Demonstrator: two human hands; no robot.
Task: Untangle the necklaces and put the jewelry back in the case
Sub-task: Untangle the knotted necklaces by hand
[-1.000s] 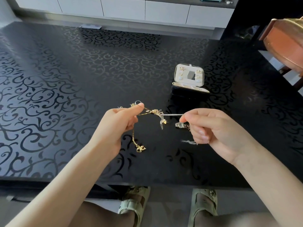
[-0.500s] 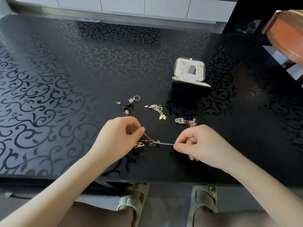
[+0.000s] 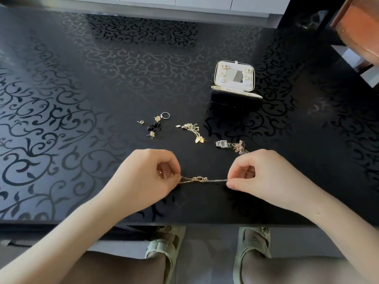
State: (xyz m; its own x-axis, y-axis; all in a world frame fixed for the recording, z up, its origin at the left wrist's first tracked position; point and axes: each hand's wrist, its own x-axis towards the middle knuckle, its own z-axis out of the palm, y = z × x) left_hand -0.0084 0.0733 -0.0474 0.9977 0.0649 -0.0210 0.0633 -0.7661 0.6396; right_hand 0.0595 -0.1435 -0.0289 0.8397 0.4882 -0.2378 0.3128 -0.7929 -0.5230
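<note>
Two hands: left hand [image 3: 147, 177], right hand [image 3: 264, 177]. One open case [image 3: 235, 95]. One ring [image 3: 165, 115]. Three loose gold earrings [image 3: 157, 118]. One black bit [image 3: 153, 126]. Three bunches of chain [image 3: 203, 179]. Two green sandals [image 3: 164, 251]. One black table [image 3: 82, 99].

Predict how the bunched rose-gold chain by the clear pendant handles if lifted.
Likely floppy: the rose-gold chain lies in a crumpled heap. Probably light, since its links look fine. The clear pendant, seemingly attached, would likely dangle and swing.
</note>
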